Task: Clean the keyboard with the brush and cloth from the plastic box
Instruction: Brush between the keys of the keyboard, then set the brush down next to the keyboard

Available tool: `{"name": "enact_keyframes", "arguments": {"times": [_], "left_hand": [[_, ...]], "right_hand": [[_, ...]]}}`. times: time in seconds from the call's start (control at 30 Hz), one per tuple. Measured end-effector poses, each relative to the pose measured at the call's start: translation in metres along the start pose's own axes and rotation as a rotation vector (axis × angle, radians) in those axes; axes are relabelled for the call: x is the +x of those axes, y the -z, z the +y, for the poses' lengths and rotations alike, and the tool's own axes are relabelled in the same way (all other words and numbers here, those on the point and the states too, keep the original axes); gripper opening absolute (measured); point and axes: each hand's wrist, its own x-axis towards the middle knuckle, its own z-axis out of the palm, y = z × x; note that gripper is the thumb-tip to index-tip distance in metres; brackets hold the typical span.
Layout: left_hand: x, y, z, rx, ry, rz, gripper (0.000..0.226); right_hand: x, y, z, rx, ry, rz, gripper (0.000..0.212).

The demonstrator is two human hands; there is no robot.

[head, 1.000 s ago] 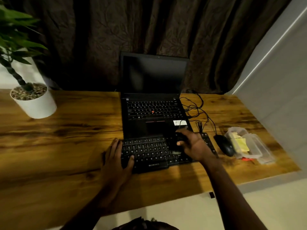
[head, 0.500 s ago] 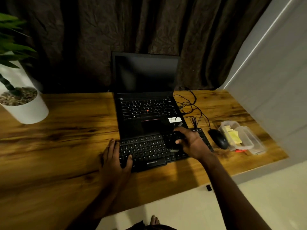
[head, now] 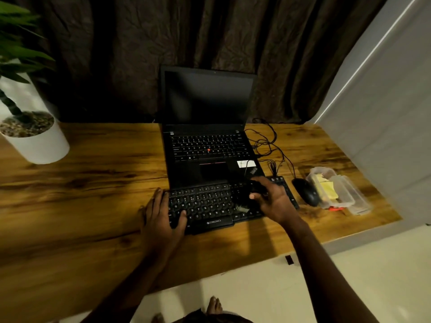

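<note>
A black external keyboard (head: 207, 206) lies on the wooden desk in front of the laptop. My left hand (head: 161, 213) rests flat on its left end, thumb on the keys. My right hand (head: 272, 201) is closed around a dark brush (head: 245, 199) whose pale bristles touch the keys right of the middle. At the right of the desk stands the clear plastic box (head: 338, 190) with a yellow cloth (head: 327, 188) inside; its lid lies beside it.
An open black laptop (head: 207, 145) sits behind the keyboard. A black mouse (head: 306, 191) and tangled cables (head: 268, 145) lie between keyboard and box. A white plant pot (head: 35, 138) stands far left. A dark curtain hangs behind; the desk's front edge is near.
My right hand with the brush has shifted slightly left and back over the keys. The camera view has drifted; my left hand stays on the keyboard's left end.
</note>
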Motion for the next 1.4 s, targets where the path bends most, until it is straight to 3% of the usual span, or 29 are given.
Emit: {"name": "enact_keyframes", "arguments": {"times": [0.4,0.57,0.67,0.8,1.0,1.13,1.4], "left_hand": [[0.001,0.004,0.002,-0.069,0.028,-0.022,0.085],[-0.003,0.013,0.007,-0.167,0.152,0.004,0.091],[-0.002,0.011,0.019,-0.07,-0.001,0.135,0.076],[-0.016,-0.003,0.078,-0.246,-0.059,0.13,0.063],[-0.036,-0.035,0.18,-0.636,0.172,-0.07,0.043],[-0.028,-0.053,0.222,-0.874,0.333,-0.232,0.054],[-0.014,-0.07,0.271,-1.072,0.486,-0.2,0.027]], "right_hand": [[-0.002,-0.009,0.001,0.12,0.007,0.021,0.036],[0.0,0.002,0.021,0.216,-0.036,0.076,0.032],[-0.004,0.012,0.029,0.279,-0.041,0.129,0.03],[-0.011,0.022,0.035,0.394,0.004,0.201,0.027],[-0.017,0.034,0.04,0.536,-0.031,0.265,0.028],[-0.023,0.038,0.042,0.709,-0.07,0.278,0.029],[-0.038,0.054,0.062,0.859,-0.149,0.262,0.02]]}}
